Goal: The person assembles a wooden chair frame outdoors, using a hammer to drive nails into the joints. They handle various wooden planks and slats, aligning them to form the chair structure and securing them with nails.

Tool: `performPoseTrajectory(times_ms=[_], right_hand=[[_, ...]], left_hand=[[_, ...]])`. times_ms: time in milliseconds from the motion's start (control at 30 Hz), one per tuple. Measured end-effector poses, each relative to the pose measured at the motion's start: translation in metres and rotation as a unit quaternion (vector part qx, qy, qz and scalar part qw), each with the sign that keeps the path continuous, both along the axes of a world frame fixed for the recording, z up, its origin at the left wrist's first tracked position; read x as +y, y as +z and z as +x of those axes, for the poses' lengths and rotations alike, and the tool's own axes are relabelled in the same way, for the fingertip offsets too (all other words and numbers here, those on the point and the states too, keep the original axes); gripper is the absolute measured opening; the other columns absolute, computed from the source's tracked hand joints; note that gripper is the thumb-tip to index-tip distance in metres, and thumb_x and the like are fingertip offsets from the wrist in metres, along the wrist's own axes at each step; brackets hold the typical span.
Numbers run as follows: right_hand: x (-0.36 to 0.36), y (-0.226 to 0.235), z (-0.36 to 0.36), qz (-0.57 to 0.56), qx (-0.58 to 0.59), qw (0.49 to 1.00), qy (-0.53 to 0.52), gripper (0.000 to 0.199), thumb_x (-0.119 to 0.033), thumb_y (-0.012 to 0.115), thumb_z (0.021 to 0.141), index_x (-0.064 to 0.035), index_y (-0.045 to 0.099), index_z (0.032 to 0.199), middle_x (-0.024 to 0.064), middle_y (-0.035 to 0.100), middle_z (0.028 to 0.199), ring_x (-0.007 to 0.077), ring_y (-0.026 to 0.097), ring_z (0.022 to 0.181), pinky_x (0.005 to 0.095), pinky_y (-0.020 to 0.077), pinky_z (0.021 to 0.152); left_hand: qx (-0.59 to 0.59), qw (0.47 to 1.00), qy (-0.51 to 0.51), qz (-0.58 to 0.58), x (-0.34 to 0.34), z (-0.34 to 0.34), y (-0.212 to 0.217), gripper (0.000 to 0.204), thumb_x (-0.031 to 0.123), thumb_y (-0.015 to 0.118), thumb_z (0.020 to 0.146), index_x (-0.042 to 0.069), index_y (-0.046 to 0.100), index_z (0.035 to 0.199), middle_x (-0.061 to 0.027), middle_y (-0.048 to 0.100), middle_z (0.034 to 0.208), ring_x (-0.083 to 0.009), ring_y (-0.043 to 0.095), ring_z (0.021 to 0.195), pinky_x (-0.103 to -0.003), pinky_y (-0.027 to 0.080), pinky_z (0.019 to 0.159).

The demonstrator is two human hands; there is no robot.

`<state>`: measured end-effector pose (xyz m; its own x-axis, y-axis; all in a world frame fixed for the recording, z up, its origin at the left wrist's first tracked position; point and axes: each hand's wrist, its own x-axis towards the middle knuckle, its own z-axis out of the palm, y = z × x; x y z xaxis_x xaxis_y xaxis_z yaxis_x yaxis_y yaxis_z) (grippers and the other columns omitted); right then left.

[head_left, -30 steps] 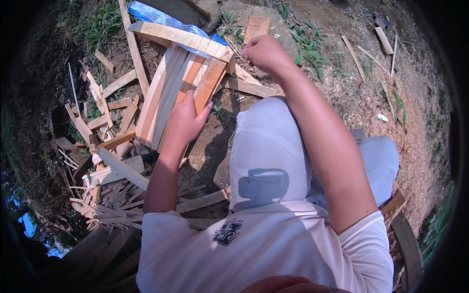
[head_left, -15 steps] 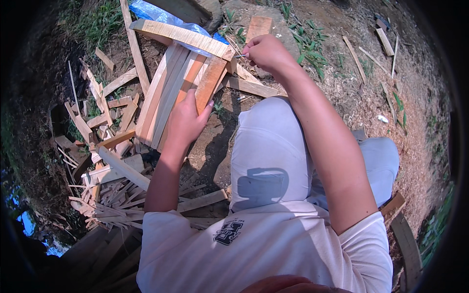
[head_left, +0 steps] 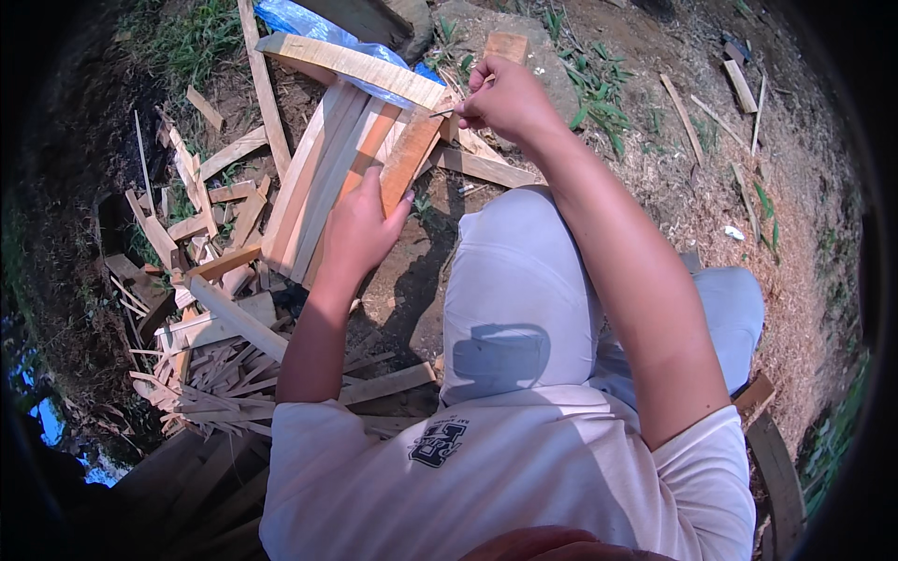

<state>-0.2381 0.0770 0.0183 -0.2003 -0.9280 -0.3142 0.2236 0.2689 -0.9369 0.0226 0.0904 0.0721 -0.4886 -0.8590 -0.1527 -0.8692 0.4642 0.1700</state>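
A slatted wooden piece [head_left: 318, 187] with a curved light-wood board [head_left: 360, 67] across its far end lies tilted in front of me. My left hand [head_left: 365, 217] grips the orange-brown wooden slat [head_left: 410, 157] along its right side, thumb on the near face. At the far end of that slat, my right hand [head_left: 505, 98] pinches a thin metal nail [head_left: 441, 113]. The nail points left, its tip over the slat's end by the curved board; whether it touches the wood I cannot tell.
Loose wood offcuts [head_left: 224, 374] lie heaped at the left. Blue plastic sheeting [head_left: 318, 28] sits behind the curved board. A short wood block [head_left: 506, 45] rests on a flat stone [head_left: 552, 84]. Sticks and sawdust [head_left: 795, 309] cover ground at right; my bent knee [head_left: 524, 271] is near.
My right hand has shifted slightly left, bringing the nail over the end of the orange-brown slat. The slatted piece has turned a little; my left hand keeps its grip.
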Motion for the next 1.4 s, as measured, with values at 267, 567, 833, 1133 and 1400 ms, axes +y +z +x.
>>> performPoseTrajectory(times_ms=[267,567,833,1133,1400], right_hand=[[-0.0035,0.0006,0.0014,0.010,-0.005,1.000,0.009,0.022,0.008,0.072,0.092,-0.0010,0.053,0.099,0.0103,0.067,0.083,0.0206,0.076,0.073,0.0310,0.0609,0.060],[-0.0039,0.0009,0.0006,0.010,0.036,0.999,0.021,0.024,0.006,0.075,0.091,0.0012,0.054,0.102,0.0104,0.068,0.084,0.0198,0.076,0.072,0.0308,0.0596,0.060],[-0.0029,0.0027,0.0005,0.015,0.024,0.999,0.022,0.024,0.004,0.075,0.091,0.0020,0.056,0.105,0.0100,0.069,0.084,0.0189,0.076,0.073,0.0296,0.0587,0.060],[-0.0046,-0.0020,0.0027,0.006,0.027,1.000,-0.002,0.023,0.007,0.076,0.083,0.0032,0.060,0.099,0.0132,0.072,0.081,0.0223,0.077,0.067,0.0341,0.0580,0.058],[-0.0036,0.0007,0.0008,0.023,0.034,0.999,0.033,0.026,0.002,0.076,0.092,0.0016,0.058,0.111,0.0093,0.071,0.083,0.0171,0.074,0.072,0.0288,0.0558,0.061]], left_hand=[[-0.025,1.000,0.006,0.006,0.0003,-0.0042,0.0045,0.048,0.037,0.072,0.097,-0.002,0.059,0.123,-0.0274,0.072,0.084,-0.0475,0.072,0.082,-0.056,0.056,0.072],[-0.003,1.000,-0.009,-0.009,-0.0002,0.0003,-0.0001,0.058,0.035,0.076,0.095,-0.008,0.058,0.130,-0.0259,0.067,0.075,-0.0456,0.069,0.074,-0.053,0.052,0.068],[0.001,1.000,-0.007,-0.008,0.0003,-0.0008,0.0008,0.056,0.036,0.076,0.095,-0.008,0.058,0.124,-0.0275,0.067,0.075,-0.0474,0.069,0.074,-0.054,0.052,0.067],[0.001,1.000,-0.007,-0.005,0.0009,-0.0018,0.0031,0.052,0.036,0.076,0.096,-0.007,0.058,0.121,-0.0275,0.066,0.075,-0.0479,0.069,0.075,-0.054,0.052,0.068],[0.000,1.000,-0.004,0.002,0.0008,-0.0026,0.0046,0.052,0.036,0.074,0.096,-0.006,0.059,0.124,-0.0302,0.070,0.084,-0.0496,0.071,0.083,-0.055,0.054,0.072]])
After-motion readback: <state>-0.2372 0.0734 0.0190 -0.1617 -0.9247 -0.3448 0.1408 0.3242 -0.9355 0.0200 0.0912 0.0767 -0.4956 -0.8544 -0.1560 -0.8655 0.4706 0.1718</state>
